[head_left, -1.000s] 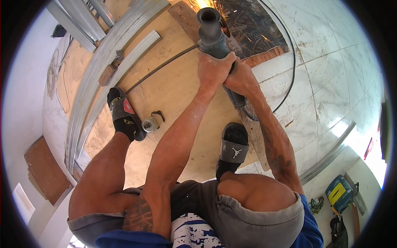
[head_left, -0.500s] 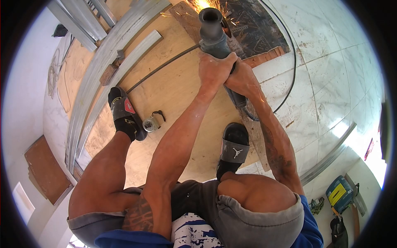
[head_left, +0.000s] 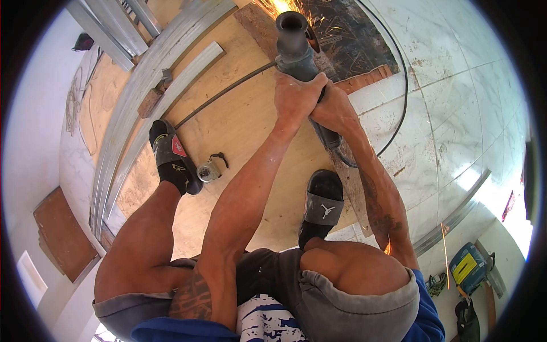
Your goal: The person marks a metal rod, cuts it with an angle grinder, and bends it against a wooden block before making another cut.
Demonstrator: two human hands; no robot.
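Both of my hands are wrapped round a dark angle grinder (head_left: 296, 54) at the top middle of the view. My left hand (head_left: 295, 96) grips its body, and my right hand (head_left: 333, 108) is closed on it just behind and to the right, touching the left. Orange sparks (head_left: 285, 7) spray out beyond the grinder's far end; its disc is hidden. A thin dark rod (head_left: 225, 90) runs from near the grinder to beside my slippered left foot (head_left: 174, 157). My right foot (head_left: 322, 205) stands closer in.
Long metal channels (head_left: 137, 74) and a small block (head_left: 149, 102) lie on the left of the plywood sheet (head_left: 239, 137). A tape measure (head_left: 208, 170) rests by my left foot. A black cord (head_left: 405, 85) loops over the white tiles (head_left: 444, 114). A blue-green bag (head_left: 470, 267) is at right.
Hands and grinder stay almost in place. The sparks now look brighter and wider, with orange streaks near my right forearm and further right.
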